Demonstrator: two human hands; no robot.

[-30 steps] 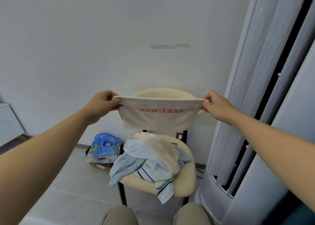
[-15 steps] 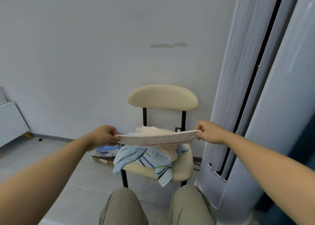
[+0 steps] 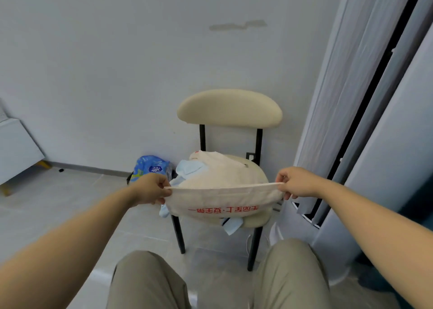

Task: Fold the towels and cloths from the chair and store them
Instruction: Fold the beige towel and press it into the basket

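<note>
The left hand (image 3: 150,189) and right hand (image 3: 296,183) each pinched one end of a cream towel (image 3: 222,206), stretched taut between them. It hung before the chair (image 3: 229,108), whose seat held heaped cloths (image 3: 210,170).

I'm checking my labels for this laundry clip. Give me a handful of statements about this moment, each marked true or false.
1. The left hand and right hand each pinch the top edge of the cream cloth. True.
2. The lettering on that cloth is blue. False: it is red.
3. The seat of the chair is bare. False: a pile of cloths, cream and light blue, lies on it.
4. A blue package sits on the floor beside the chair. True.
5. A towel hangs over the backrest. False: nothing hangs on it.
</note>
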